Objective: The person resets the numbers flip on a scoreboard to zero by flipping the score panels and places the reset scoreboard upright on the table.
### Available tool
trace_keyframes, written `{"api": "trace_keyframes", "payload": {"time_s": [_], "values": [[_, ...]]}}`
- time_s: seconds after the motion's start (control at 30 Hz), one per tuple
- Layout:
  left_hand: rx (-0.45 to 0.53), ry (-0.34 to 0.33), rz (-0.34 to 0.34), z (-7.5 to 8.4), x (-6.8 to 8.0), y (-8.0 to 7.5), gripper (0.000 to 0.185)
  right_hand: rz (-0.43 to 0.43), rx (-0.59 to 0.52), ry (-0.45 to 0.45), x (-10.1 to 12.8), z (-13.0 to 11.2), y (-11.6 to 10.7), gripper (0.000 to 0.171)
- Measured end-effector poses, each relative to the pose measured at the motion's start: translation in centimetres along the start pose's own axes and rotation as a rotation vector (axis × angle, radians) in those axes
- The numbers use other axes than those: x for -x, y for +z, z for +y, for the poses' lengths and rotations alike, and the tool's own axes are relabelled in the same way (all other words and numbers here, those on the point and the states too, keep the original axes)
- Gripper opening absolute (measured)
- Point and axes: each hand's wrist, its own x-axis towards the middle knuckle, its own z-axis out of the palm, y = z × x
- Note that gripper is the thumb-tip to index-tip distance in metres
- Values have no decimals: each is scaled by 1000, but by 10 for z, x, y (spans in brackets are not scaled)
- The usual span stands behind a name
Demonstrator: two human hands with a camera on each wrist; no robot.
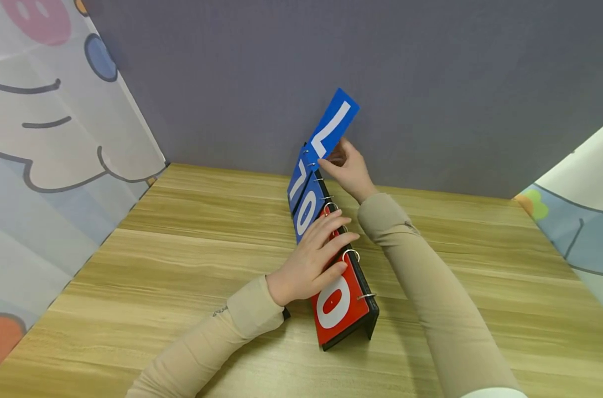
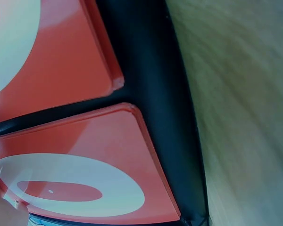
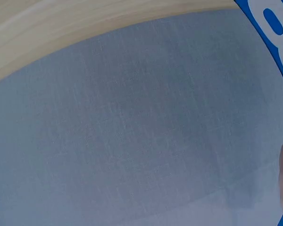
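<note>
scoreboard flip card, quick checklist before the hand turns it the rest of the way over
1. Right hand has a grip on the raised blue card: ok, fingers pinch its lower edge.
2. Left hand steadies the scoreboard: ok, it rests flat on the red cards.
3. Card threaded on its rings: cannot tell, the joint is too small to see.
4. Scoreboard base sits flat on the wooden table: ok.
5. Room behind for the card to fall: cannot tell, the far side is hidden.
</note>
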Motion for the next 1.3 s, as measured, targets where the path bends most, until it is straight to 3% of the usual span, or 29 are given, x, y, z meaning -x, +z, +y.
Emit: {"api": "trace_keyframes", "payload": {"time_s": [0.23, 0.4, 0.53, 1.03, 1.3], "values": [[1, 9, 10, -1, 0, 1, 58, -94, 112, -10, -1, -5, 8, 23], [-2, 18, 16, -1, 0, 1, 58, -97, 227, -64, -5, -11, 11, 24], [0, 16, 11, -1, 0, 1, 59, -155, 296, -88, -8, -18, 10, 37], [8, 10, 3, -1, -1, 1, 60, -378, 548, -262, -17, -27, 1, 27], [15, 6, 0, -2, -1, 1, 60, -456, 597, -288, -22, -31, 1, 26]]}}
